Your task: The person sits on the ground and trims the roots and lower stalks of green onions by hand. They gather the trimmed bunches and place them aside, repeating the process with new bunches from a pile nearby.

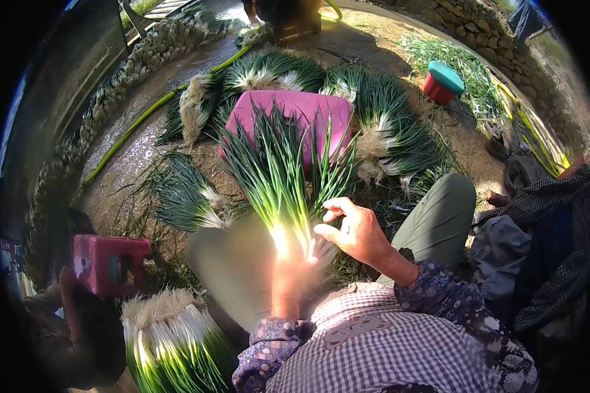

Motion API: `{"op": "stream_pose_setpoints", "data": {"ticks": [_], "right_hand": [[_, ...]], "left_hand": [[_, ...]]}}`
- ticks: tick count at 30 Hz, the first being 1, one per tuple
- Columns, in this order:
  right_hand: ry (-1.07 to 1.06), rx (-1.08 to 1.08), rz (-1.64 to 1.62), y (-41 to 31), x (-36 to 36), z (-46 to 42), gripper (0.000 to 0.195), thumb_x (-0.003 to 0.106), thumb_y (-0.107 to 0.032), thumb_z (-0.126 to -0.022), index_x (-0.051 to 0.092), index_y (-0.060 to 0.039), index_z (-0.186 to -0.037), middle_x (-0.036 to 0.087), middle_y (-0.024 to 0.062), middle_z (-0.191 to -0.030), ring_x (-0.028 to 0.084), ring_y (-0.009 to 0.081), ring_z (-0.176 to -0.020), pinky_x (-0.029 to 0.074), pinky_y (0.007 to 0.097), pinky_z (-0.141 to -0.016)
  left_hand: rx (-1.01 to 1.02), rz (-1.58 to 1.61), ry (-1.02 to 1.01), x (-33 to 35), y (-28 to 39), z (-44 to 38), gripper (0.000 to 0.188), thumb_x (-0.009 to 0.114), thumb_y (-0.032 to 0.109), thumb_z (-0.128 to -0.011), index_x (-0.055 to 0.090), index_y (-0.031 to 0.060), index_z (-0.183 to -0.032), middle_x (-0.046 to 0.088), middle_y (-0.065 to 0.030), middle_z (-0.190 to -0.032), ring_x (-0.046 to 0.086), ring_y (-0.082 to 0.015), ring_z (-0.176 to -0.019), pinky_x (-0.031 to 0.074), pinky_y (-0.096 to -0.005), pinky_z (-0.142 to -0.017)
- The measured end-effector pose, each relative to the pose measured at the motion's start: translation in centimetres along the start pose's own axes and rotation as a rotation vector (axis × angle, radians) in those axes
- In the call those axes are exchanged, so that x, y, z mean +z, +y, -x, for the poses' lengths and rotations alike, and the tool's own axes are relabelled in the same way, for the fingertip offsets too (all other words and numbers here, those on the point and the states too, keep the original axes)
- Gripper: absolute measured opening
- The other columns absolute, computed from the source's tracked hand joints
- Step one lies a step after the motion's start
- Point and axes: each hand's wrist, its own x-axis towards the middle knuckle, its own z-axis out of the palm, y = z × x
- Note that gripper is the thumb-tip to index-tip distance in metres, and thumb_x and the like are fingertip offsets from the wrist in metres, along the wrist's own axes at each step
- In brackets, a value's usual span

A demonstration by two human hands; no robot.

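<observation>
A bunch of green onions (280,196) stands fanned out in front of me, its white ends gripped by my left hand (292,275). Glare blurs that hand and the bunch's lower end. My right hand (356,231) is just right of the white stalks, thumb and fingers apart, holding nothing. The leaves reach over a pink plastic stool (270,100). Loose onion piles lie around the stool: one behind (275,69), one at right (393,127), and a smaller one at left (187,191). Large bundled onions (172,339) rest at lower left, roots facing away from me.
A yellow-green hose (132,127) curves across the wet ground, beside a long row of onions (142,59). A second pink stool (110,260) and another person's arm (69,299) are at left. A red tub with a green top (442,81) stands at upper right; another person is at the top.
</observation>
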Motion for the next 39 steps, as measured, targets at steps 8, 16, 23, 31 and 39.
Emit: {"op": "stream_pose_setpoints", "data": {"ticks": [8, 16, 23, 31, 39], "right_hand": [[0.056, 0.341, -0.279, 4.7, 2.6, -1.1, 0.044, 0.074, -0.008, -0.080, 0.049, 0.0042, -0.114, 0.065, 0.0065, -0.081, 0.060, 0.0087, -0.066, 0.050, 0.0244, -0.058], [0.143, 0.021, -0.100, 3.0, 2.0, -0.6, 0.018, 0.075, -0.014, -0.081, 0.061, -0.0032, -0.084, 0.060, 0.0060, -0.078, 0.060, 0.0163, -0.063, 0.049, 0.0287, -0.056], [-0.054, 0.198, -0.239, 5.6, 2.2, -0.1, 0.019, 0.073, -0.017, -0.083, 0.063, -0.0019, -0.081, 0.062, 0.0037, -0.068, 0.060, 0.0117, -0.062, 0.049, 0.0279, -0.059], [-0.244, 0.250, -0.793, 1.2, -2.3, 2.3, 0.017, 0.061, -0.017, -0.096, 0.057, -0.0021, -0.091, 0.066, 0.0059, -0.083, 0.064, 0.0081, -0.070, 0.053, 0.0213, -0.055], [0.028, 0.188, -0.871, 1.2, -2.6, -0.1, 0.035, 0.062, -0.012, -0.093, 0.051, 0.0038, -0.122, 0.060, 0.0045, -0.081, 0.059, 0.0086, -0.063, 0.049, 0.0193, -0.056]], "left_hand": [[-0.118, 0.027, 0.071, 0.4, 0.3, 1.3, 0.056, 0.067, 0.023, -0.086, 0.045, 0.0015, -0.133, 0.064, -0.0073, -0.105, 0.062, -0.0109, -0.071, 0.045, -0.0211, -0.046], [-0.124, -0.027, 0.061, 0.4, -0.9, 0.7, 0.054, 0.069, 0.023, -0.085, 0.050, 0.0018, -0.130, 0.065, -0.0044, -0.100, 0.061, -0.0085, -0.068, 0.045, -0.0204, -0.047], [-0.118, -0.120, 0.087, 0.9, -1.2, -0.2, 0.055, 0.072, 0.024, -0.082, 0.051, 0.0012, -0.128, 0.066, -0.0045, -0.097, 0.062, -0.0084, -0.070, 0.046, -0.0205, -0.047], [-0.104, -0.113, -0.018, 4.7, 1.5, 1.2, 0.058, 0.081, 0.024, -0.076, 0.056, -0.0013, -0.121, 0.066, -0.0031, -0.091, 0.063, -0.0086, -0.069, 0.048, -0.0197, -0.054], [-0.185, -0.114, 0.064, 3.2, 0.6, 1.2, 0.054, 0.078, 0.026, -0.078, 0.057, 0.0021, -0.121, 0.064, -0.0016, -0.089, 0.055, -0.0065, -0.060, 0.043, -0.0203, -0.046]]}}
